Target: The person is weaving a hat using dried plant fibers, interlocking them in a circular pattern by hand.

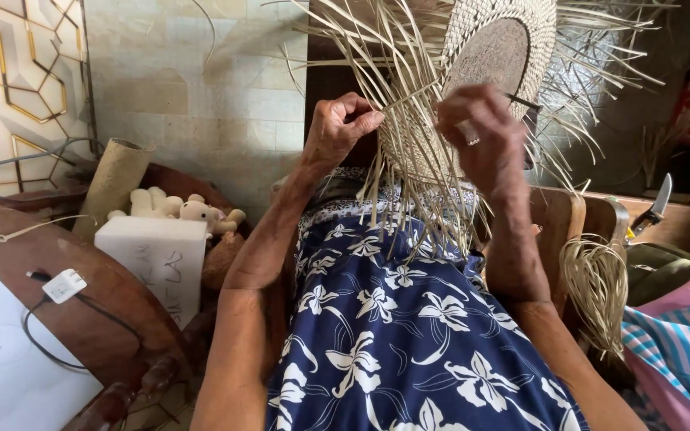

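Holding a half-woven hat (473,88) up before me above my lap, I have both hands on it, its loose pale straws fanning out all round and hanging down over my blue flowered dress (409,335). My lap fills the lower middle of the view, with my forearms rising from either side of it. To my left stands a round dark wooden worktop (97,307) carrying a white sheet (1,359), a small white charger (64,285) and its black cable. Behind it leans a rolled mat (115,185), and beside that sits a white box (157,259) with a pale plush toy (189,210) on top. To my right a wooden chair arm (565,223) shows, with a bundle of straws (598,287) draped just beside it, striped pink and blue cloth (680,335) lower down, and a knife (655,203) resting farther back. My left hand (337,128) is at the hat's left edge, fingers together and pinched on one straw that runs across toward the weave. My right hand (485,140) covers the woven part from the front, a ring on one finger, fingers curled and pressed against the weave; whether they are clamped on a particular straw I cannot tell.
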